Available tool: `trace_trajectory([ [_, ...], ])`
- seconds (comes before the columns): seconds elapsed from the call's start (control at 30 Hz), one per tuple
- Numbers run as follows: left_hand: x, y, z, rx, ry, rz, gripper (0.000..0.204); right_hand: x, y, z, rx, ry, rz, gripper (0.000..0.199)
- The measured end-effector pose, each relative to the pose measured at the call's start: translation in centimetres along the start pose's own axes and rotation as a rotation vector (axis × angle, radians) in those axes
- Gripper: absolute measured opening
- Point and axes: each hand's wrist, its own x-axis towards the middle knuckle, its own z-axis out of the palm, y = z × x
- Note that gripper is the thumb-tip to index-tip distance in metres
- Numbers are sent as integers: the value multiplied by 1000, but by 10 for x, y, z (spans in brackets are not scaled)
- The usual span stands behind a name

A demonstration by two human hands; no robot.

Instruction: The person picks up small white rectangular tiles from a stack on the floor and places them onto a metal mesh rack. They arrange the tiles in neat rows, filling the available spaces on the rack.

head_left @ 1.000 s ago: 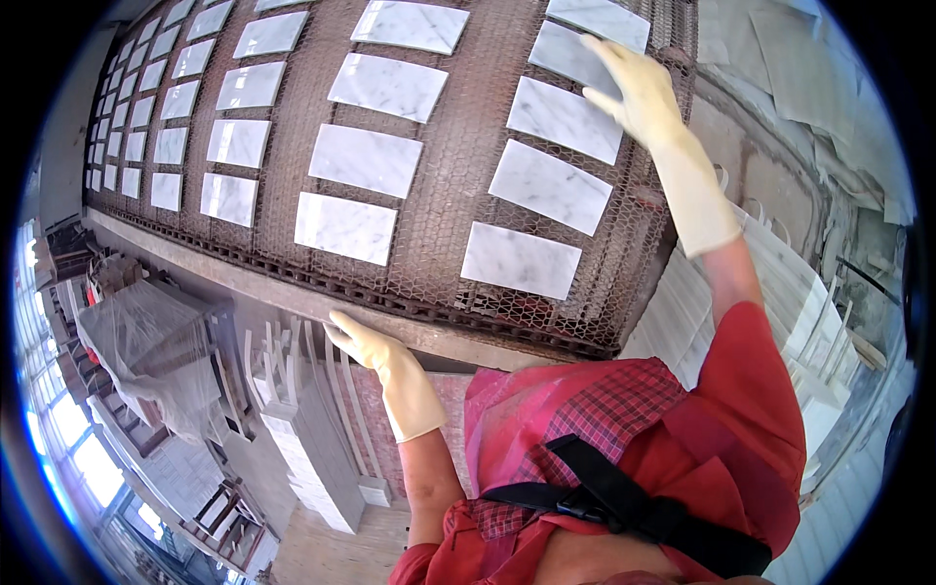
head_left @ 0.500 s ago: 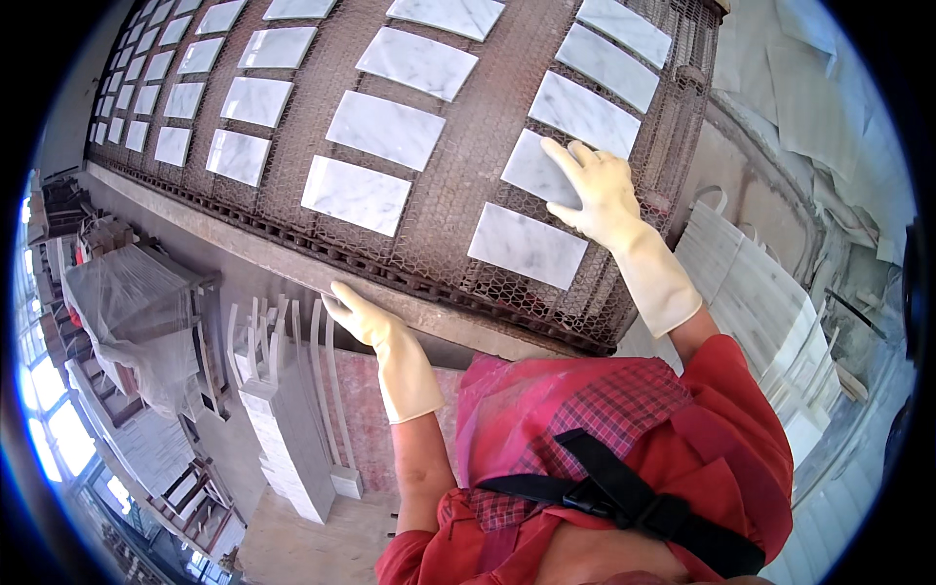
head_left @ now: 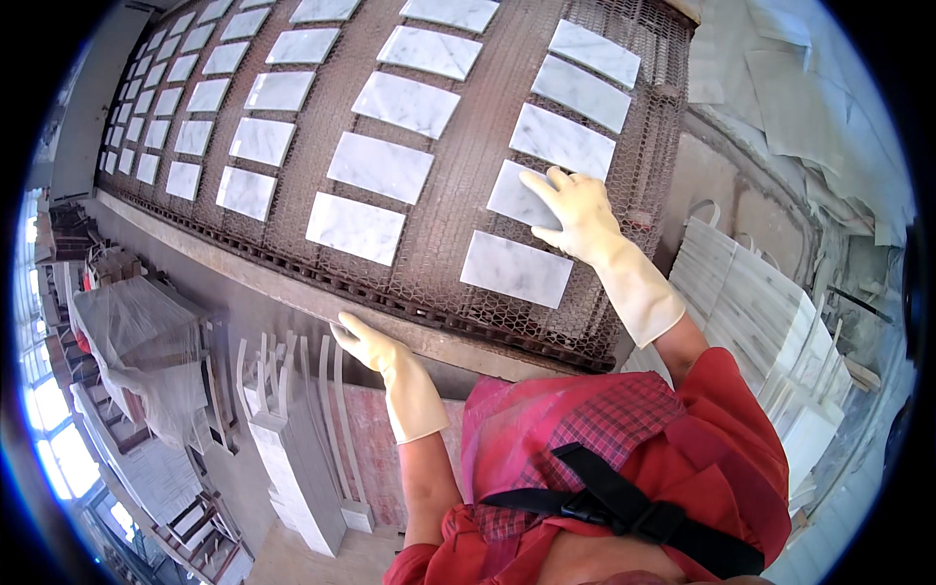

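Rows of white, grey-veined marble tiles lie flat on a brown wire-mesh conveyor belt. My right hand, in a cream rubber glove, rests over the right end of a tile, the second from the near side in the rightmost column. Its fingers are spread, and that end of the tile is hidden beneath them. My left hand, gloved alike, is at the near side rail of the conveyor. Its fingers are stretched out and seem to hold nothing; their undersides are hidden.
White slabs lean in a stack at the right. Below the rail at the left stand a pale block stack and thin upright strips. Farther left is a plastic-wrapped load. Crumpled sheeting lies beyond the belt's right end.
The whole view has shifted, so belt and tiles sit a little lower in it. My right hand stays over the same tile, and my left hand stays by the rail.
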Motion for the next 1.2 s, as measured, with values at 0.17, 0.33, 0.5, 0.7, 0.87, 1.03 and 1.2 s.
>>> trace_trajectory([
  [0.17, -3, 2, -6, -23, -54, 24, 84, 10, 21, -23, 53, 140, 25, 75],
  [0.33, 3, -6, -5, -47, -82, 57, 86, 29, 56, -28, -102, 124, 209, 70],
  [0.5, 0, -9, 3, -87, -87, 85, 87, 28, 64, -18, -189, 83, 282, 72],
  [0.7, 13, -29, 1, -52, -95, 195, 86, 39, 65, -20, -161, 97, 267, 71],
  [0.87, -6, -38, -54, -180, -170, 273, 76, 53, 55, -23, -214, 93, 200, 70],
  [1.03, -10, -103, -140, -160, -13, 202, 73, 34, 56, -16, -186, 274, 135, 62],
  [1.2, 13, -148, -225, -66, 95, -23, 72, 24, -37, -30, 92, 502, -55, 52],
])
